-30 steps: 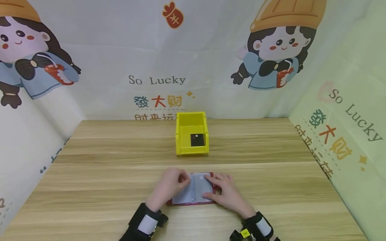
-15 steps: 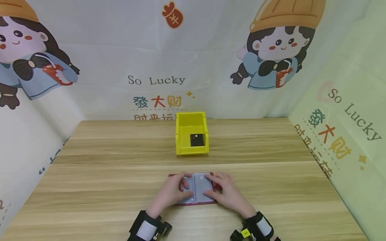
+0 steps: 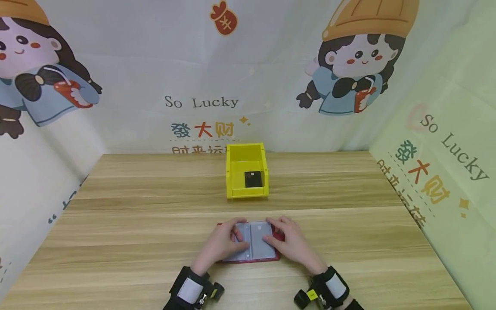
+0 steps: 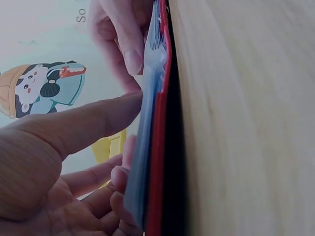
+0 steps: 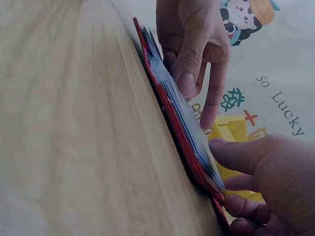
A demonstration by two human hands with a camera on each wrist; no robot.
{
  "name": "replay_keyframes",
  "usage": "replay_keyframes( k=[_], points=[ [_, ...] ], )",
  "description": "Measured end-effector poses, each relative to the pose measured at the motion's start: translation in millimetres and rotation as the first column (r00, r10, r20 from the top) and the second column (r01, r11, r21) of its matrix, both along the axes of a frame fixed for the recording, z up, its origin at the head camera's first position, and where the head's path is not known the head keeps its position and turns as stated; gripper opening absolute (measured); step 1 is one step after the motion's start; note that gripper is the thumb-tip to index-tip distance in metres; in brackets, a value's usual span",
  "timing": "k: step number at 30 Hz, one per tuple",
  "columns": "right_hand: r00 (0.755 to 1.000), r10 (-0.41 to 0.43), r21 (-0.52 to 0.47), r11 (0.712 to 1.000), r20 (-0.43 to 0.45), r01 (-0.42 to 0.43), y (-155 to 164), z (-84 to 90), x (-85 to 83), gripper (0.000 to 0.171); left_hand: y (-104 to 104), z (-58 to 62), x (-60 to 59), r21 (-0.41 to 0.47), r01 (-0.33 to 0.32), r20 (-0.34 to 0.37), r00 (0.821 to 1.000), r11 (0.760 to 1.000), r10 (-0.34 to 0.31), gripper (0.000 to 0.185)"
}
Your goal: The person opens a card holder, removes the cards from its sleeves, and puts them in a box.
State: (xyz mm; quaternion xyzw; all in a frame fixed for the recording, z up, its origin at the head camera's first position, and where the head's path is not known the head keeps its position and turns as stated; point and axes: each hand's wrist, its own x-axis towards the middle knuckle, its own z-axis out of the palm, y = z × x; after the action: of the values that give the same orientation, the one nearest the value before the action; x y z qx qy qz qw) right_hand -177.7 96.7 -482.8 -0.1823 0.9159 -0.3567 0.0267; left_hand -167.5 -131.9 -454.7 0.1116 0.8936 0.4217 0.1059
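Observation:
A red card holder [image 3: 262, 242] with clear plastic sleeves lies spread on the table in the head view. Its stacked sleeves [image 4: 142, 142] and red cover [image 4: 158, 147] show edge-on in the left wrist view. My left hand [image 3: 221, 242] rests over the left half, thumb on the sleeves near the fold and forefinger by the far edge. At the right edge, my right hand [image 3: 293, 242] holds the card holder, thumb on the sleeve. In the right wrist view, the thumb [image 5: 238, 155] of that hand meets the sleeve edge, and its other fingers curl round the cover's side.
A yellow bin [image 3: 246, 193] stands behind the card holder, with a flat black square item [image 3: 253, 179] inside. The wood-grain table [image 3: 135, 206] is enclosed by printed cloth [image 3: 271, 86] at the back and sides. Both wrists wear black straps with small cameras.
My left hand, first pinching above the left sleeve, has come down with its thumb near the fold. My right hand and the card holder's right side have shifted slightly to the right.

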Motion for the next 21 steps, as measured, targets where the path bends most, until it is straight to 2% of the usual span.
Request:
replay_keyframes(
  k=[6,11,16,21],
  points=[
    [0.999,0.034,0.033,0.999,0.03,-0.035,-1,9.7,-7.0,0.042,0,-0.8,-1.1,0.011,0.002,-0.012,1.0,1.0,-0.002,0.061],
    [0.997,0.063,0.101,0.993,0.048,-0.068,-2,16.8,-12.6,0.044,-1,0.0,-2.0,0.006,0.001,0.0,1.0,1.0,-0.001,0.064],
    [0.995,0.094,0.157,0.983,0.043,-0.1,-2,21.5,-16.8,0.05,0,0.7,-1.2,0.01,-0.005,0.018,1.0,1.0,0.005,0.065],
    [0.994,0.112,0.187,0.976,0.016,-0.113,-3,25.5,-19.8,0.049,0,0.7,-0.4,0.024,-0.004,0.021,1.0,1.0,0.003,0.066]
  ],
)
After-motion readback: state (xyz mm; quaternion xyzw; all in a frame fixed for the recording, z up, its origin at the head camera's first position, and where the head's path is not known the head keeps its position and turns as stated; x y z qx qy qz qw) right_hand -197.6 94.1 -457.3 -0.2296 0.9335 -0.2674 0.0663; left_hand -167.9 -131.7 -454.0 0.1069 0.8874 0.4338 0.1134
